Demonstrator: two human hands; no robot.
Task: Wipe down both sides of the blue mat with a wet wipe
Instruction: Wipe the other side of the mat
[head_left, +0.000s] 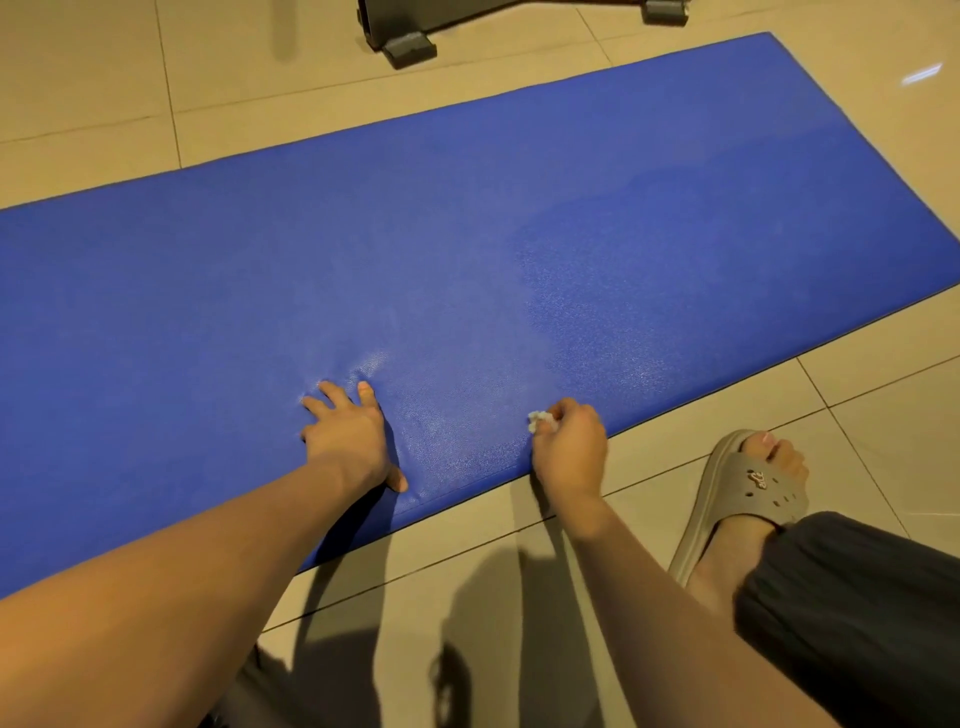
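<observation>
Left hand (349, 435), fingers spread, pins the blue mat (467, 249) while right hand (569, 444) pinches a balled wet wipe (539, 420), which may shred or skip patches.

- Beige tiled floor (104, 78), dark grout lines.
- Blue mat (467, 249) lies flat on it.
- Grey slipper (753, 483) stands just beside the mat's near edge.
- Black stand (410, 47) sits beyond the far edge.
</observation>
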